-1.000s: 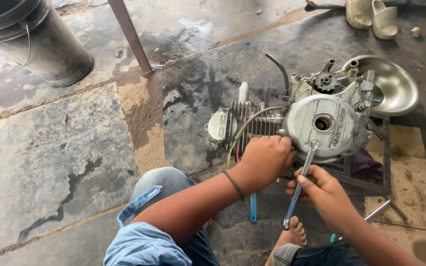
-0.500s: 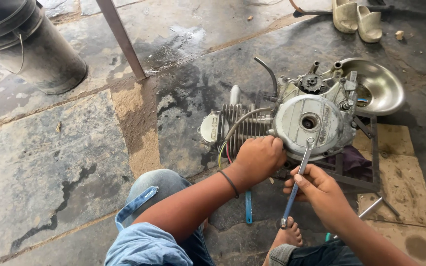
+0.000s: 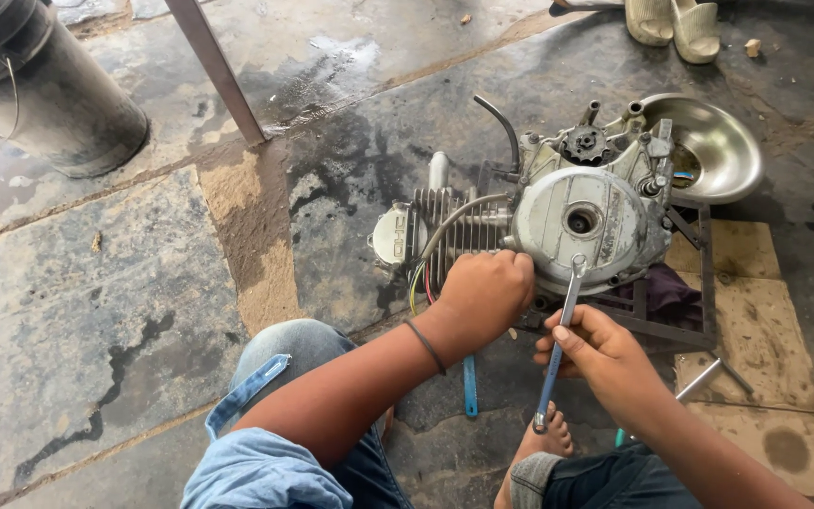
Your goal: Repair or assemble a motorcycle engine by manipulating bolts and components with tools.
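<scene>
A grey motorcycle engine [image 3: 577,212] with cooling fins lies on a dark metal stand [image 3: 680,325] on the stone floor. My left hand [image 3: 482,292] is closed against the engine's lower left side, by the fins and wires. My right hand [image 3: 600,353] grips a long silver spanner [image 3: 558,344]. The spanner's upper end sits at the bottom edge of the round side cover. A dark band circles my left wrist.
A shallow metal bowl [image 3: 713,141] sits behind the engine. A dark metal bucket [image 3: 35,85] stands far left, a slanted metal bar [image 3: 219,71] beside it. Cardboard [image 3: 756,320] lies under the stand; a blue tool [image 3: 469,386] and my bare foot [image 3: 544,443] are near. Sandals [image 3: 675,24] rest at top.
The view has shifted slightly, so the engine sits a little lower in frame. Both hands stay at the engine's lower edge; the spanner stays at the cover.
</scene>
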